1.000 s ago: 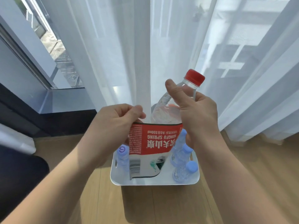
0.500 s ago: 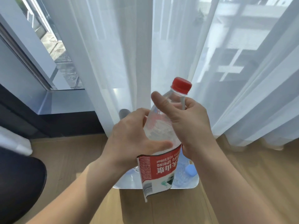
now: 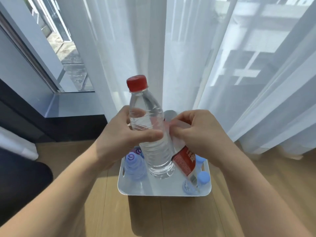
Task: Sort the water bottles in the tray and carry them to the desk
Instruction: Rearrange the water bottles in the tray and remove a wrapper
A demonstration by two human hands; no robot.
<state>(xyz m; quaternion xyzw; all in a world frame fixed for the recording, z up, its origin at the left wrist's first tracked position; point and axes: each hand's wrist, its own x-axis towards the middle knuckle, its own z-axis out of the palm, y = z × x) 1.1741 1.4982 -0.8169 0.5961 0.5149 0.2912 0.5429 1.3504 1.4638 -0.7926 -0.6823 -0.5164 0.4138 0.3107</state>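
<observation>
A clear water bottle [image 3: 153, 134] with a red cap is held nearly upright above the white tray [image 3: 153, 189] on the wooden floor. My left hand [image 3: 123, 134] grips its middle from the left. My right hand [image 3: 196, 132] pinches the red and white label [image 3: 185, 162], which hangs peeled off to the bottle's right. In the tray stand small bottles: purple-capped ones [image 3: 132, 161] at the left and blue-capped ones [image 3: 202, 178] at the right, partly hidden by the label.
Sheer white curtains [image 3: 205, 57] hang right behind the tray. A window with a dark sill [image 3: 71, 103] is at the left. A dark object [image 3: 20, 182] lies at the lower left on the floor. Wooden floor [image 3: 171, 216] stretches toward me.
The bottle passed from my right hand to my left and now stands upright. The label, wrapped at the bottle's lower part before, now hangs free in my right hand.
</observation>
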